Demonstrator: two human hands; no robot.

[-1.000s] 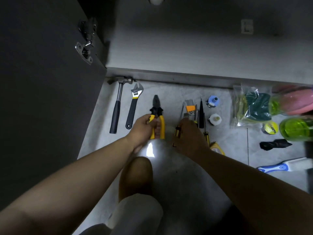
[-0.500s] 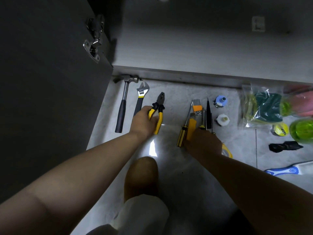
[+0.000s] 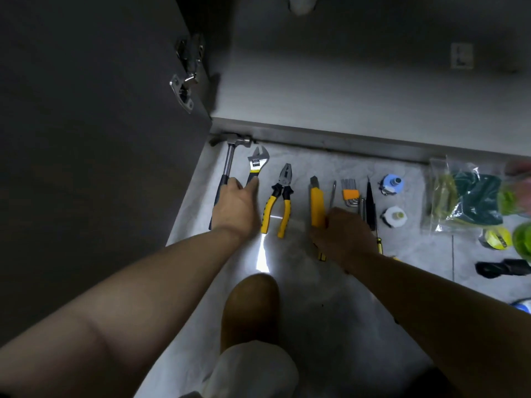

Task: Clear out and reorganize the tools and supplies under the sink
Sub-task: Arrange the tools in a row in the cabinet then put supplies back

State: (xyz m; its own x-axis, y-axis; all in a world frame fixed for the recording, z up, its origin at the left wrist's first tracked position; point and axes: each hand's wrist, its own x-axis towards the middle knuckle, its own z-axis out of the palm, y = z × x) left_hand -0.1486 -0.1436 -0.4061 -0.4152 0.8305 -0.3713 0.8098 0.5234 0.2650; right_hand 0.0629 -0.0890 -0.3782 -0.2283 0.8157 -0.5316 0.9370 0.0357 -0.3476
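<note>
Grey marbled floor tiles [image 3: 301, 297], dimly lit and seen from above, lie before an open cabinet door [image 3: 100, 139]. Tools rest on the floor in a neat row, side by side: hammer [image 3: 230, 165], adjustable wrench [image 3: 257, 162], yellow-handled pliers [image 3: 280, 196], yellow utility knife [image 3: 317, 203], screwdriver [image 3: 332, 193], hex keys [image 3: 350, 193]. The left hand [image 3: 235, 209] lies over the hammer and wrench handles, fingers stretched forward and touching both. The right hand [image 3: 342, 234] covers the knife's near end and the screwdriver's handle, knuckles up; its fingers are hidden, so I cannot tell whether it grips anything. Further right sit a blue fitting [image 3: 390, 183], a white fitting [image 3: 395, 216] and a plastic bag of sponges [image 3: 465, 196].
</note>
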